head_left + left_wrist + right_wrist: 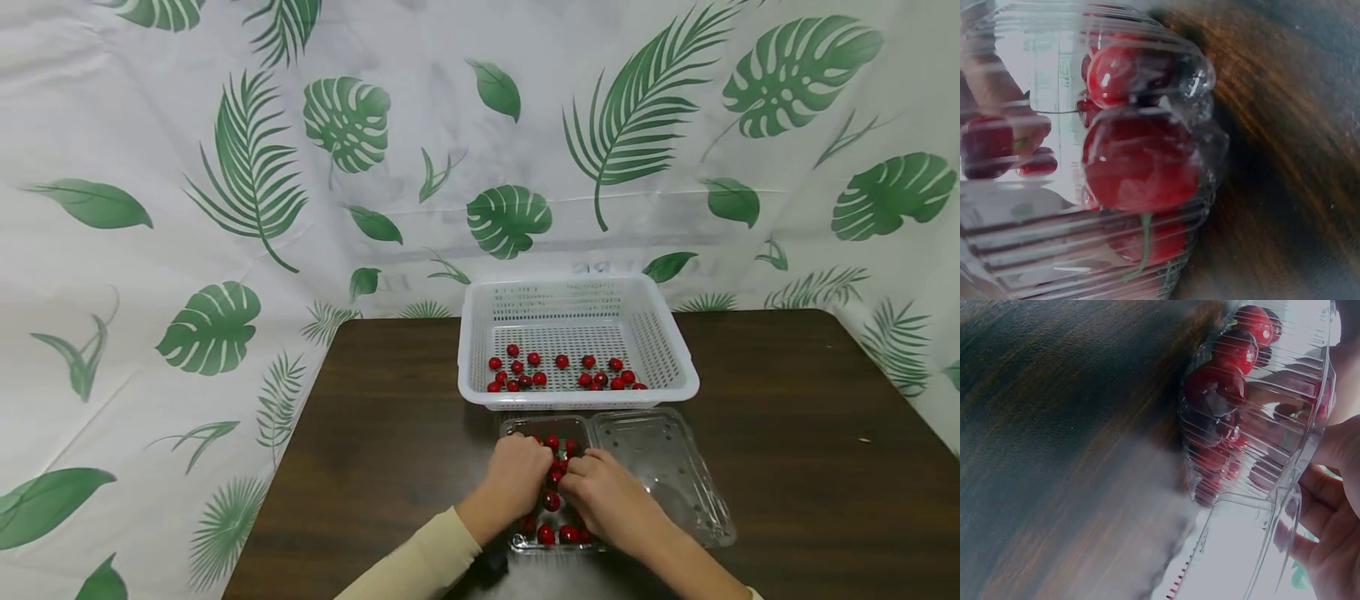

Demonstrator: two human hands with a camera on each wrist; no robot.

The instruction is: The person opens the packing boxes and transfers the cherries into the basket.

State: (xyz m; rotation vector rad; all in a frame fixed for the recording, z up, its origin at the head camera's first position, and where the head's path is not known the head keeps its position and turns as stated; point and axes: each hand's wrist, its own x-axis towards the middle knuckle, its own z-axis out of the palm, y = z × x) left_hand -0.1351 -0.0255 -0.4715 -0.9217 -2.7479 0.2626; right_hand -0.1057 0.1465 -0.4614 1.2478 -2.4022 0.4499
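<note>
Several red cherries [546, 534] lie in a clear plastic clamshell box [525, 546], which stands with its lid [645, 454] folded out to the right. My left hand [517, 471] reaches over the box's left side, curled fingers pinching a cherry. From the right, my right hand [611, 500] leans in with bent fingers, also at a cherry; the two hands nearly meet. Through the ribbed wall in the left wrist view, a raised cherry [988, 147] shows beside fingertips and a green stem. In the right wrist view the right hand [1335, 512] is behind the box; its fingertips are partly hidden.
Behind the box stands a white perforated basket [577, 400] with several cherries [540, 378] scattered on its bottom. Both containers are on a dark brown wooden table [390, 400]. A white cloth with green leaves [420, 100] hangs behind.
</note>
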